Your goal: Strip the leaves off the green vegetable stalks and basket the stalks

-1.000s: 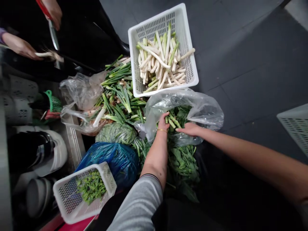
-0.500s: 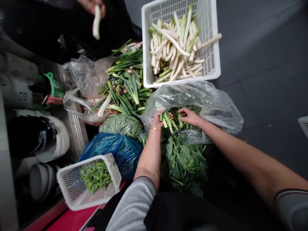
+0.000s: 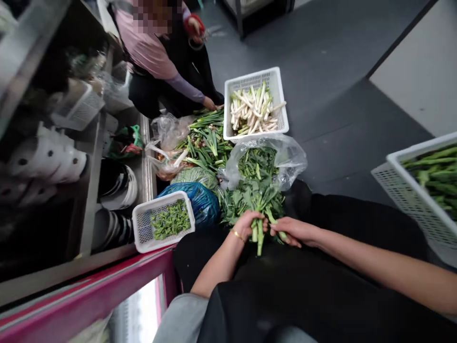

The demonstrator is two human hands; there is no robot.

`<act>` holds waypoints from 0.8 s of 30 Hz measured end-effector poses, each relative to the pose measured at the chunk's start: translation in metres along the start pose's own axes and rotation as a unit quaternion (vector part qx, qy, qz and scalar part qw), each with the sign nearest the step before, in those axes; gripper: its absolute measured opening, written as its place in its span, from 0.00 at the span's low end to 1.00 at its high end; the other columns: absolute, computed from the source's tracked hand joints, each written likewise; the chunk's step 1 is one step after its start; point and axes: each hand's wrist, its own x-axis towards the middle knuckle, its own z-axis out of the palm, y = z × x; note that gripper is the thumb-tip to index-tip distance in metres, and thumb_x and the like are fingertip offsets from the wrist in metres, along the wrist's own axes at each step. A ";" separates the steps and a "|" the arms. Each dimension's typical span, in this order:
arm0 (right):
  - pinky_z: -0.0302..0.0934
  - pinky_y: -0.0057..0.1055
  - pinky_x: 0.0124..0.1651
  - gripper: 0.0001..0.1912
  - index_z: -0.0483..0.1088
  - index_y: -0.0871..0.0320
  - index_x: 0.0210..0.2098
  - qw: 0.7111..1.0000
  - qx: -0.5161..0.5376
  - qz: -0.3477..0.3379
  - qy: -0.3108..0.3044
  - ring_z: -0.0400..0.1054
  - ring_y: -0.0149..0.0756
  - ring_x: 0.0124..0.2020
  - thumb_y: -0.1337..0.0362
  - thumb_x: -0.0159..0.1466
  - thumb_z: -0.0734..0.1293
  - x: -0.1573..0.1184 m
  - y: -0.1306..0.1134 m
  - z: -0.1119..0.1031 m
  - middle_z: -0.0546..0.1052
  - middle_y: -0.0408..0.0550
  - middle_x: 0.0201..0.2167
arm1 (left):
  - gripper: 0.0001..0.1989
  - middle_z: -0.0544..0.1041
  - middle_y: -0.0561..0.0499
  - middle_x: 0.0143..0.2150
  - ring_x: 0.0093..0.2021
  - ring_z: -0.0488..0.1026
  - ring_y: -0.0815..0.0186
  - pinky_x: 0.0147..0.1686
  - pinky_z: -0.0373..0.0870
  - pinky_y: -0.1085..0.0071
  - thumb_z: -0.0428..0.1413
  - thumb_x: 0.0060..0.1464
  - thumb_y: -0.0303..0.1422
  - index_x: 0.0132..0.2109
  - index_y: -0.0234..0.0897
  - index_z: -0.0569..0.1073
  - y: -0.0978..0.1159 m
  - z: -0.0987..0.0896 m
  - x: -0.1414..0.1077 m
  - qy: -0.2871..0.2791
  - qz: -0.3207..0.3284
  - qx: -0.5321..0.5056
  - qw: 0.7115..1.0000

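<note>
My left hand (image 3: 252,224) is closed round a few thick green stalks of a leafy vegetable (image 3: 260,236), their cut ends toward me and leaves pointing away. My right hand (image 3: 291,231) grips one more leafy stalk (image 3: 272,218) beside that bunch. Under and beyond the hands lies a heap of loose green leaves (image 3: 233,205). Past it, a clear plastic bag (image 3: 294,159) gapes open with more of the leafy greens (image 3: 252,162) inside.
Behind the bag stands a white basket (image 3: 282,112) of peeled white stalks. Leeks or scallions (image 3: 210,143) lie left of it. A small white basket (image 3: 137,228) holds green tips; another basket (image 3: 396,159) holds green stalks at right. A co-worker (image 3: 150,52) crouches with scissors (image 3: 214,32) beside shelves.
My hands have come back from the bag toward my lap, bringing stalks along. The view has tilted up, showing more of the co-worker, whose one hand now reaches down to the green pile.
</note>
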 end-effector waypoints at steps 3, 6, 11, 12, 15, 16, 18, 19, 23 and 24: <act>0.45 0.18 0.11 0.27 0.64 0.60 0.34 0.997 0.015 -0.060 0.040 0.50 0.20 0.10 0.40 0.56 0.63 -0.035 0.029 0.017 0.62 0.34 0.13 | 0.07 0.69 0.54 0.18 0.16 0.64 0.71 0.20 0.65 0.73 0.58 0.40 0.26 0.31 0.31 0.71 -0.035 -0.016 -0.067 0.018 0.075 -0.034 0.996; 0.54 0.20 0.16 0.27 0.62 0.59 0.34 0.981 -0.053 -0.154 0.108 0.60 0.24 0.15 0.40 0.53 0.66 -0.044 0.023 0.039 0.68 0.38 0.17 | 0.09 0.66 0.58 0.19 0.18 0.64 0.73 0.22 0.65 0.74 0.59 0.43 0.34 0.34 0.36 0.71 -0.044 -0.017 -0.120 -0.005 0.269 -0.145 0.952; 0.60 0.26 0.23 0.27 0.64 0.58 0.33 0.942 -0.158 -0.270 0.117 0.66 0.30 0.21 0.39 0.57 0.62 -0.046 -0.019 0.086 0.71 0.43 0.23 | 0.10 0.74 0.51 0.25 0.27 0.74 0.64 0.32 0.71 0.67 0.62 0.39 0.35 0.30 0.34 0.73 -0.057 0.007 -0.158 -0.054 0.365 -0.111 0.923; 0.60 0.27 0.23 0.27 0.65 0.58 0.32 0.928 -0.205 -0.283 0.132 0.66 0.31 0.21 0.38 0.59 0.60 -0.047 -0.023 0.094 0.71 0.44 0.23 | 0.09 0.75 0.51 0.25 0.27 0.75 0.64 0.32 0.72 0.68 0.62 0.37 0.33 0.29 0.33 0.73 -0.061 0.011 -0.159 -0.046 0.357 -0.104 0.927; 0.57 0.28 0.28 0.28 0.68 0.58 0.31 0.822 -0.415 -0.319 0.225 0.69 0.36 0.27 0.39 0.63 0.56 -0.048 -0.023 0.112 0.74 0.49 0.25 | 0.08 0.76 0.51 0.23 0.24 0.74 0.66 0.30 0.71 0.71 0.63 0.35 0.28 0.27 0.32 0.74 -0.071 0.018 -0.155 0.000 0.351 -0.127 0.928; 0.56 0.28 0.29 0.27 0.68 0.59 0.31 0.775 -0.484 -0.315 0.258 0.70 0.39 0.29 0.40 0.64 0.56 -0.049 -0.022 0.116 0.75 0.51 0.27 | 0.07 0.76 0.51 0.23 0.24 0.73 0.67 0.29 0.70 0.72 0.63 0.35 0.27 0.26 0.33 0.74 -0.072 0.020 -0.153 0.013 0.353 -0.136 0.926; 0.54 0.28 0.30 0.27 0.69 0.59 0.33 0.700 -0.579 -0.287 0.303 0.71 0.42 0.32 0.41 0.64 0.56 -0.050 -0.021 0.122 0.77 0.55 0.29 | 0.07 0.75 0.53 0.22 0.22 0.72 0.69 0.26 0.68 0.73 0.63 0.34 0.26 0.24 0.33 0.72 -0.071 0.023 -0.153 0.034 0.364 -0.146 0.919; 0.53 0.28 0.29 0.26 0.69 0.59 0.33 0.681 -0.602 -0.276 0.311 0.71 0.42 0.32 0.41 0.64 0.56 -0.052 -0.022 0.123 0.77 0.55 0.30 | 0.07 0.75 0.53 0.21 0.21 0.71 0.69 0.25 0.67 0.74 0.62 0.34 0.25 0.23 0.34 0.71 -0.069 0.024 -0.154 0.042 0.373 -0.146 0.915; 0.55 0.28 0.30 0.28 0.66 0.58 0.27 0.736 -0.519 -0.333 0.278 0.69 0.37 0.27 0.40 0.64 0.55 -0.065 -0.038 0.114 0.75 0.51 0.25 | 0.06 0.73 0.54 0.19 0.19 0.70 0.70 0.25 0.68 0.74 0.62 0.34 0.26 0.22 0.34 0.70 -0.057 0.027 -0.164 0.020 0.380 -0.119 0.917; 0.56 0.29 0.29 0.29 0.65 0.57 0.25 0.775 -0.460 -0.346 0.259 0.67 0.36 0.25 0.39 0.64 0.54 -0.068 -0.043 0.109 0.74 0.49 0.22 | 0.07 0.74 0.52 0.19 0.19 0.70 0.69 0.25 0.68 0.73 0.62 0.33 0.27 0.23 0.33 0.71 -0.055 0.027 -0.167 -0.002 0.364 -0.098 0.926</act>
